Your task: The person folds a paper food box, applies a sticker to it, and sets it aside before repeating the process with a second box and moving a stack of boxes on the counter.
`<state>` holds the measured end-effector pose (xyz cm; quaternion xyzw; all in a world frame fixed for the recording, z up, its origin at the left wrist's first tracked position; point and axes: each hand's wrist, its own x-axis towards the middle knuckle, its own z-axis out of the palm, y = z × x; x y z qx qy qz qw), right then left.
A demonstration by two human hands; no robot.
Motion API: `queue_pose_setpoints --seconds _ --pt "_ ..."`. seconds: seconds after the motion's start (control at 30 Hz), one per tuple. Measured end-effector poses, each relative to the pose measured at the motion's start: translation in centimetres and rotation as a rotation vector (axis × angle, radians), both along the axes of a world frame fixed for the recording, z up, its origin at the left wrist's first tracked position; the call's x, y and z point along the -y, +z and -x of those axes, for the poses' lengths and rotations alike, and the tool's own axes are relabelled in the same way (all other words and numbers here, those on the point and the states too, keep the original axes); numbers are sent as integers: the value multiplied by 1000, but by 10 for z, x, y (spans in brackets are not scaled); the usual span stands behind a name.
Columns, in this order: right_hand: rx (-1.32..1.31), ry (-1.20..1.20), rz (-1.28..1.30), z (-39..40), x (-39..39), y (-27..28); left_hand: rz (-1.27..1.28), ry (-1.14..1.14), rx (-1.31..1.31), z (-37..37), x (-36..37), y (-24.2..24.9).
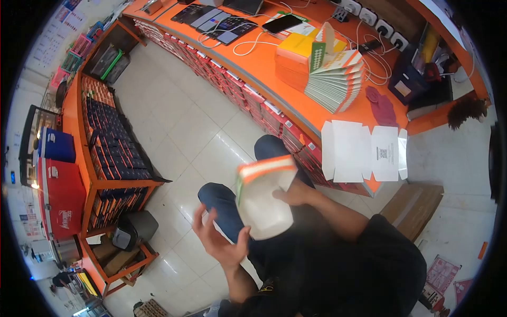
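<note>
A white carton with orange and green printed edges (pixel 266 203) is held over my lap, its pale inside facing up and slightly blurred. My right hand (pixel 291 193) grips it at its right side, the thumb over the wall. Close to its left side is my left hand (pixel 221 238), fingers spread, with the thumb near the carton's lower left edge. On the orange counter (pixel 296 100), a fanned stack of folded cartons (pixel 338 82) leans beside a yellow box (pixel 297 46). One unfolded white carton (pixel 364 153) lies flat at the counter's near end.
Phones and tablets (pixel 227 29) with white cables lie on the counter's far part. A maroon cloth (pixel 381 107) is near the right edge, by a dark bin (pixel 409 82). Shelves of boxed goods (pixel 111 137) stand at left. A cardboard box (pixel 414 208) is at lower right.
</note>
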<state>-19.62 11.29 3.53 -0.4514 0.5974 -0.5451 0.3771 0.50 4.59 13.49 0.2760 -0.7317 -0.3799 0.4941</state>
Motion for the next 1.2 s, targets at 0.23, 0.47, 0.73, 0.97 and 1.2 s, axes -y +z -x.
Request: queue_pose_setpoints --seconds 0.23,0.47,0.73,0.97,1.2 --pt "-129 684 -123 21 -2 30 -682 -142 155 -15 27 -43" --pt "273 254 -63 -16 15 30 -768 -385 -108 -2 10 -64" --pt "155 -25 148 -46 29 5 -686 -37 -101 13 4 -57" --pt "-29 -132 186 -45 32 18 -453 97 10 21 10 -66" --pt "-16 110 -98 -44 17 22 -420 245 -29 21 37 -62"
